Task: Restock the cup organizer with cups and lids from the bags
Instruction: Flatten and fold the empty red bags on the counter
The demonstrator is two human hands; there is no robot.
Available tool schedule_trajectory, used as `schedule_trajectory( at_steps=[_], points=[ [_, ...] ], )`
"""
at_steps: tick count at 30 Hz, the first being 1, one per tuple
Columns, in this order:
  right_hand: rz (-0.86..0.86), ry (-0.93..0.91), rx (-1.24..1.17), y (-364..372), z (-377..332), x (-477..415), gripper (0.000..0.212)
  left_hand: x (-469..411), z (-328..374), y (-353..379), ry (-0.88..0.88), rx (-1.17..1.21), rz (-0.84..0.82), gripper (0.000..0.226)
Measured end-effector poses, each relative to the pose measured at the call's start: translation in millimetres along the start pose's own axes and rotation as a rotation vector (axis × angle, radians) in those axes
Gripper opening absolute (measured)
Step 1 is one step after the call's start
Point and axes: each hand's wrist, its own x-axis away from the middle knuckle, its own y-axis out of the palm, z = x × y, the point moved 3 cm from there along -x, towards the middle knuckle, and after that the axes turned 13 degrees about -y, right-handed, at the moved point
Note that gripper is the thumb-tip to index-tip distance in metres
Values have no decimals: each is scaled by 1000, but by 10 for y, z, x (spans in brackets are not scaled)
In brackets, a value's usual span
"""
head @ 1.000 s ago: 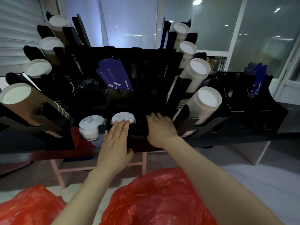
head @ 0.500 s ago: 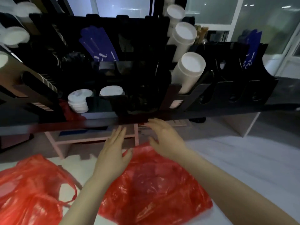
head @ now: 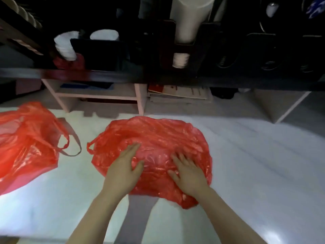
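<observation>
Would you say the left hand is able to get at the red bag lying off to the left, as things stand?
Probably yes: the left hand lies flat on the middle red bag, holding nothing, and only bare white surface separates it from the left red bag.

Bare white floor point(head: 255, 155) right of the middle red bag point(head: 158, 138); second red bag point(head: 26, 138) crowds the left, black cup organizer point(head: 193, 50) overhangs ahead.
</observation>
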Motion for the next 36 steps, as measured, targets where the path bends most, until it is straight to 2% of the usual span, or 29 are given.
schedule_trajectory(
  at_steps=[4,7,9,11,12,14,15,16,19,21,22,24,27,29,31,33,34,36],
  points=[
    [48,11,-50,-27,100,17,67,287,190,176,23,43,114,58],
    [141,94,-91,-114,262,73,65,493,198,318,-21,52,151,58],
    [270,191,-318,-266,332,137,62,640,166,410,-61,57,154,58],
    [503,282,-705,-431,304,256,51,784,118,494,-104,64,152,55],
    [623,272,-839,-503,256,342,45,853,94,529,-124,74,152,54],
    [739,122,-874,-639,125,541,35,969,61,586,-159,113,147,54],
    [711,15,-802,-656,82,632,36,1014,53,610,-174,129,138,55],
    [609,-82,-665,-634,43,714,43,1051,44,636,-188,137,126,56],
    [121,-173,-212,-378,66,925,78,1129,30,693,-215,133,82,55],
    [-61,-168,-149,-233,134,1023,82,1169,41,711,-220,117,51,55],
    [-73,-171,-164,-208,142,1048,78,1202,47,716,-216,105,32,55],
    [66,-122,-336,-255,138,1037,64,1286,54,715,-186,93,-10,56],
    [369,44,-732,-412,47,1052,28,1450,57,680,-164,90,-43,54],
    [503,147,-1014,-440,-37,1163,21,1595,32,666,-171,116,-56,53],
    [543,235,-1265,-406,-156,1323,19,1778,20,659,-203,175,-82,53],
    [500,241,-1573,-351,-323,1482,14,1974,48,665,-229,256,-147,57],
    [460,234,-1717,-329,-405,1554,18,2074,83,670,-221,283,-185,62],
    [416,195,-1842,-335,-576,1728,34,2266,179,665,-185,328,-238,75]
  ],
)
